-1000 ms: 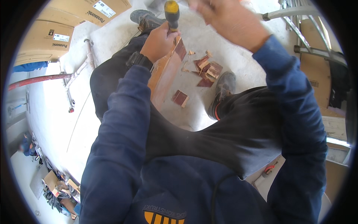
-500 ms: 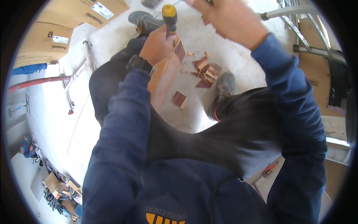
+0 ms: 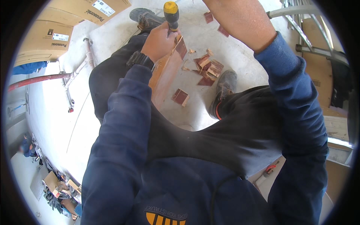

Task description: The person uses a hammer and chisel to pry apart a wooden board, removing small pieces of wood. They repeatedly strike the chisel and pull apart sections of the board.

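- Head view: the left hand [image 3: 159, 42] is closed around the lower part of a yellow-and-black tool handle [image 3: 171, 15], fingers and thumb wrapped together on it.
- The handle rises out of the top of that grip, its yellow end uppermost; the part below the fist is hidden.
- Directly beneath and beside the grip is the far end of a wooden board [image 3: 167, 79], which runs back from the fist between the person's legs.
- The right hand [image 3: 228, 10] is raised, to the right of the handle and apart from it; the upper edge cuts off its fingers, so whether they are closed on anything cannot be told.
- Right of the board, splintered wood pieces [image 3: 207, 69] lie on the floor [image 3: 247, 65] near the right shoe [image 3: 226, 83], with a squarish piece [image 3: 180, 97] nearer the person.
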Available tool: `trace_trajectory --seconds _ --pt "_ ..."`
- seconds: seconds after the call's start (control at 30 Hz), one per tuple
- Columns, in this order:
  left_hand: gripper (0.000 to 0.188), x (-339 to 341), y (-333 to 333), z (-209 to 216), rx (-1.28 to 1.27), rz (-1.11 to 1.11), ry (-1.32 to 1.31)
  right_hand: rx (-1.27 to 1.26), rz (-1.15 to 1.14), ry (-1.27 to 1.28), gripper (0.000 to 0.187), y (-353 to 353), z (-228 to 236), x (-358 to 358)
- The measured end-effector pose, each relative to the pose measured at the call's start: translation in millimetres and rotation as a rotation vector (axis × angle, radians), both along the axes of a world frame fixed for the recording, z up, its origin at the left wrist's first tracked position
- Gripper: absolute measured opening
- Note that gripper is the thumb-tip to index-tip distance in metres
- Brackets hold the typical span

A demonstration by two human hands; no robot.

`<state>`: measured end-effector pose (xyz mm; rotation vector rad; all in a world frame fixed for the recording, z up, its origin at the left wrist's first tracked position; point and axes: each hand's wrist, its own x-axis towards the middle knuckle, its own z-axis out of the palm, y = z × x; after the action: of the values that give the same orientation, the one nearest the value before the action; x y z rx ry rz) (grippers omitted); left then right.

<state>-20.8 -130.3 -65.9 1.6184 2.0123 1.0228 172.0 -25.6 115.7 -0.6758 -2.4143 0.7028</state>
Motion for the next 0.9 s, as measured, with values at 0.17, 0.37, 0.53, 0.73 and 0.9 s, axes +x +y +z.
trace_trajectory --seconds 0.17,0.37,0.53,0.73,0.9 --pt "0.016 0.9 -1.1 0.3 0.086 0.005 -0.050 0.069 0.037 -0.198 0.042 -1.0 -11.3 -3.8" --pt "0.023 7.4 -2.5 6.0 0.042 0.045 -0.079 0.041 -0.017 -0.001 0.043 13.4 -18.3 -3.8" --pt "0.034 12.3 5.6 11.9 0.044 0.058 -0.235 0.203 -0.016 -0.381 0.048 9.3 -43.7 -7.5" --pt "0.037 14.8 2.7 10.6 0.080 0.073 -0.141 0.090 -0.052 0.066 0.045 18.8 -38.4 -10.4" --pt "0.037 9.5 4.1 10.0 0.070 0.074 -0.127 0.149 0.027 -0.190 0.043 0.1 -14.2 3.0"
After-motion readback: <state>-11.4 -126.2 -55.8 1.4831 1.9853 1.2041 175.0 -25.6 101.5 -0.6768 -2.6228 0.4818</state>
